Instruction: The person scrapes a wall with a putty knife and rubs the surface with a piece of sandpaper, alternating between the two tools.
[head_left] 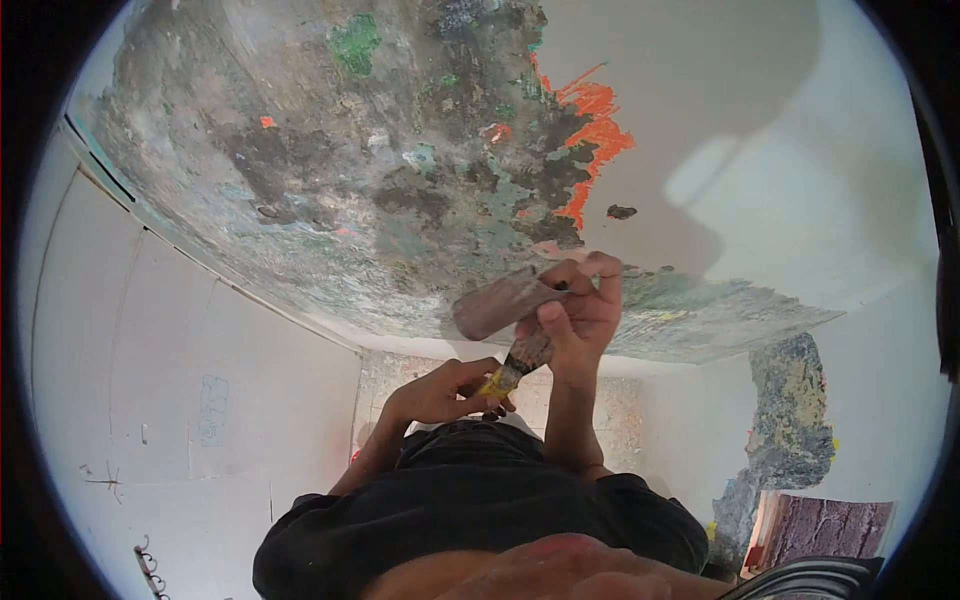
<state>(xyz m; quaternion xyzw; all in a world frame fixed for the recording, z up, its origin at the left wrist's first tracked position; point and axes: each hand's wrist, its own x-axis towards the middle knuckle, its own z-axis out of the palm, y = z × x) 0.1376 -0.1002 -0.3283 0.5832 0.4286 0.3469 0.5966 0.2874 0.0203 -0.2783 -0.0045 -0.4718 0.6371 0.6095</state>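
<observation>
Scraper (517, 366) slants between both hands, its yellow handle clasped in the left grip (440, 392); its far end lies at the right grip (585, 318), whose fingers hold a wide blade (503, 304). Beyond them spreads a patchy wall (330, 180); below them, the floor (622, 410).

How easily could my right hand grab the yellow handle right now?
Probably not freely: though close by, your right hand looks occupied with the greyish tool, and your left hand is wrapped around the yellow handle.
</observation>
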